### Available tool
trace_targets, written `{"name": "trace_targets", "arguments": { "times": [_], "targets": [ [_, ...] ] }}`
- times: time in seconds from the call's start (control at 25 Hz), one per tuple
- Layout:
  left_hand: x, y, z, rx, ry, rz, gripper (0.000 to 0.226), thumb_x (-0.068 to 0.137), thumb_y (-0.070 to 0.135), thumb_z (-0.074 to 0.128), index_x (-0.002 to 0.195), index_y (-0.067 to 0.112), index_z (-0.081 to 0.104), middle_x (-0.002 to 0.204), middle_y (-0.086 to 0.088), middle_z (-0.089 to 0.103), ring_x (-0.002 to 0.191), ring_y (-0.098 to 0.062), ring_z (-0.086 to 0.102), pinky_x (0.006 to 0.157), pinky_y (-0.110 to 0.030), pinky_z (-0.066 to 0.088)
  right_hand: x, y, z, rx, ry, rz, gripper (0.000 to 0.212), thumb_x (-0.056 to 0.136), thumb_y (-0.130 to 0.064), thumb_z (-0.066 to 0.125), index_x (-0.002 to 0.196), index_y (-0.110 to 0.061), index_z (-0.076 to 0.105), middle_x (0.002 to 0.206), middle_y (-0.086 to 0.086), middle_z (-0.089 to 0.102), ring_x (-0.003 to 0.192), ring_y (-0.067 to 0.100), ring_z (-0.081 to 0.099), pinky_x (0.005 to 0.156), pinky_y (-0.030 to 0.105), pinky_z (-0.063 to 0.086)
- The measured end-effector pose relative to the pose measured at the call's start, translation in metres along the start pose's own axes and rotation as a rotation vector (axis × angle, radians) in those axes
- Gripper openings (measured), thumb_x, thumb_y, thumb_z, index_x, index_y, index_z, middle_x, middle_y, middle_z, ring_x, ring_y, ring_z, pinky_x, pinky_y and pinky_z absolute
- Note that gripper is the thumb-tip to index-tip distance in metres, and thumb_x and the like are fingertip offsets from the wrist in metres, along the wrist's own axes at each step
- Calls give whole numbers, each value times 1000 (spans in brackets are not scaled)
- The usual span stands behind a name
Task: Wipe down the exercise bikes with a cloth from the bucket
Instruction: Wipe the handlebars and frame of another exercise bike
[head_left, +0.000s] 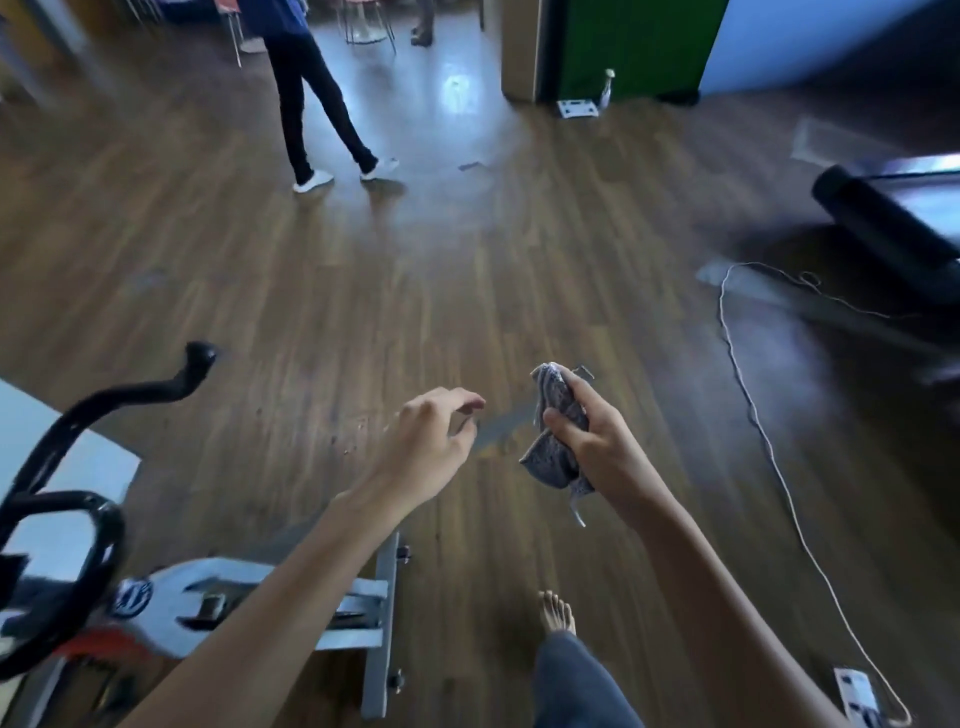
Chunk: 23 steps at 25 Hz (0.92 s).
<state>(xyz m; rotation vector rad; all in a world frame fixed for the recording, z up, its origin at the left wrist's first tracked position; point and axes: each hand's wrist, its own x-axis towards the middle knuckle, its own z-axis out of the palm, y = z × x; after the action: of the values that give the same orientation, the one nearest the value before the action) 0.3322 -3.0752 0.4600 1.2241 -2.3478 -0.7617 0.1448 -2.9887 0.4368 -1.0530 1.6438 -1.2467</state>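
The exercise bike (171, 597) is cut off at the lower left edge: only its black handlebars (67, 457), part of the white frame and the grey floor stabiliser bar show, blurred by motion. No bucket is in view. The right hand (587, 441) is clamped around a bunched grey cloth (558, 436), held in the air above the wooden floor (363, 312), just right of the left hand (431, 447). The left hand holds nothing, fingers loosely curled and apart. Wide bare floor lies ahead. A white cord (753, 415) trails along the right side, and a second person (317, 104) stands well apart near the top.
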Motion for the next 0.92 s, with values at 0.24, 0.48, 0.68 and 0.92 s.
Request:
{"name": "trace_targets", "arguments": {
  "times": [0.24, 0.48, 0.68, 0.92],
  "targets": [
    [139, 17, 35, -6, 10, -102, 21, 95, 16, 62, 113, 20, 72, 109, 4, 71, 100, -12, 65, 85, -22, 47, 128, 4, -81, -59, -12, 62, 52, 99, -17, 59, 148, -31, 46, 135, 0, 61, 126, 15, 57, 113, 45, 42],
    [253, -10, 21, -44, 46, -183, 22, 96, 17, 61, 115, 21, 71, 112, 6, 70, 102, -11, 64, 89, -21, 45, 259, -13, -92, -89, -67, 69, 51, 101, -16, 58, 149, -29, 45, 137, -2, 60, 127, 14, 56, 113, 45, 42],
    [334, -83, -13, -71, 142, -250, 23, 95, 16, 63, 115, 20, 72, 116, 4, 71, 105, -11, 65, 93, -21, 46, 379, -30, -37, -154, -189, 13, 53, 99, -18, 60, 148, -31, 45, 139, -5, 58, 128, 15, 55, 114, 48, 41],
    [387, -182, -103, -87, 339, -433, 25, 95, 14, 63, 118, 14, 71, 114, 3, 72, 105, -9, 66, 91, -13, 45, 512, -83, 91, -254, -439, -80, 56, 94, -27, 60, 148, -31, 45, 140, -3, 58, 128, 15, 55, 113, 46, 41]
  ]
}}
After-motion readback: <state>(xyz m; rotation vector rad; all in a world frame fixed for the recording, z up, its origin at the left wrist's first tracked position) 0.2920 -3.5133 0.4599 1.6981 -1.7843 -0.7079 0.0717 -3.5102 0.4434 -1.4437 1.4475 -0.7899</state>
